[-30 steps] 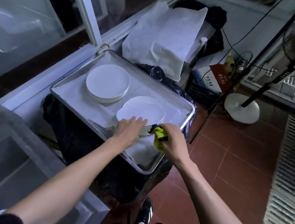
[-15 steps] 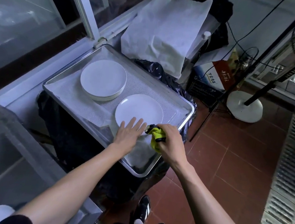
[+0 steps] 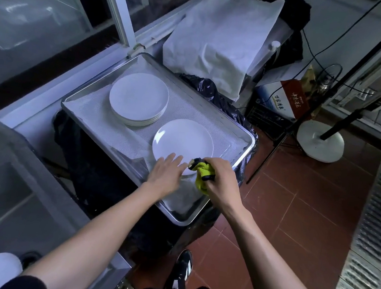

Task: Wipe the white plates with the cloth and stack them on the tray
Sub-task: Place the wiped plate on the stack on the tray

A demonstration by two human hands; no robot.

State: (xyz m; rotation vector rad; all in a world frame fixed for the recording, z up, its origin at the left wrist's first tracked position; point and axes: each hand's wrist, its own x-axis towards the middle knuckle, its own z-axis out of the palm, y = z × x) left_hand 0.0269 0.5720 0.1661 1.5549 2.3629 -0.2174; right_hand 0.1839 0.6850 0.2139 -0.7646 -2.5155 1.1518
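The left hand lies flat, fingers straight, on the near rim of the single plate; the right hand clenches the yellow cloth just beside it. To stack well, lift this plate level and centre it over the stack. The tray, lined with a white sheet, holds both.

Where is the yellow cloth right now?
The yellow cloth is bunched in the right hand at the tray's near edge, beside the single white plate.
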